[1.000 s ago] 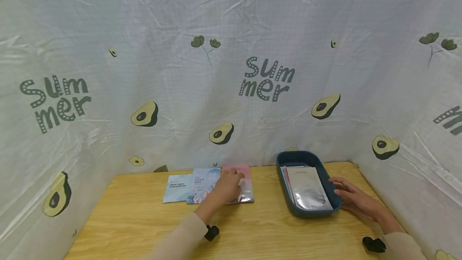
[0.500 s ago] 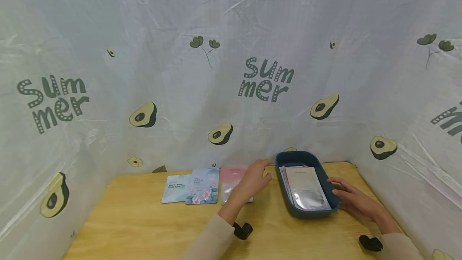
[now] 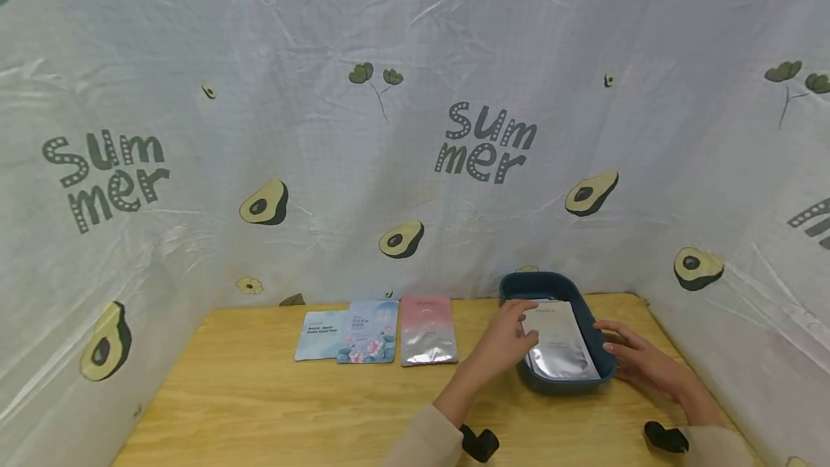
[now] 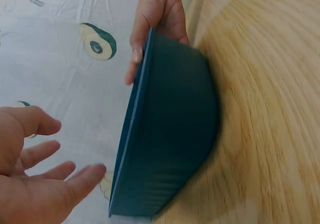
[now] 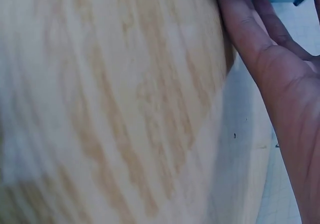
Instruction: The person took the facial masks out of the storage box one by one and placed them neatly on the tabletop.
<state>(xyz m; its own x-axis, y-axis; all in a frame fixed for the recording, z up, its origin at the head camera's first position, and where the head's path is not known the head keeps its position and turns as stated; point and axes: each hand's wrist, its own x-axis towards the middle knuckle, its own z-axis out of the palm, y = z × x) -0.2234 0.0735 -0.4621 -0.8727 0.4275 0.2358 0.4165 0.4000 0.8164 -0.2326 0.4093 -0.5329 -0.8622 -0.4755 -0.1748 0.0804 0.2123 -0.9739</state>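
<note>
A dark blue plastic bin (image 3: 604, 366) stands on the right half of the table, holding a small stack of flat packets. The top one is a cream and silver sachet (image 3: 559, 341). My left hand (image 3: 502, 341) is over the bin's left rim with fingers spread and nothing between them; the left wrist view shows this hand (image 4: 45, 174) beside the rim. My right hand (image 3: 642, 359) rests against the bin's right side with loosely extended fingers. In the right wrist view, fingers of that hand (image 5: 280, 48) reach to the blue wall.
Left of the bin lie a pink and silver sachet (image 3: 428, 330), a blue floral sachet (image 3: 368, 332) and a pale blue sachet (image 3: 318, 335), the last two overlapping. A white printed cloth (image 3: 324, 164) hangs behind and beside the wooden table (image 3: 292, 409).
My left hand has moved right, from on the pink sachet to over the bin's left rim. The pink sachet stays on the table. My right hand keeps its place at the bin.
</note>
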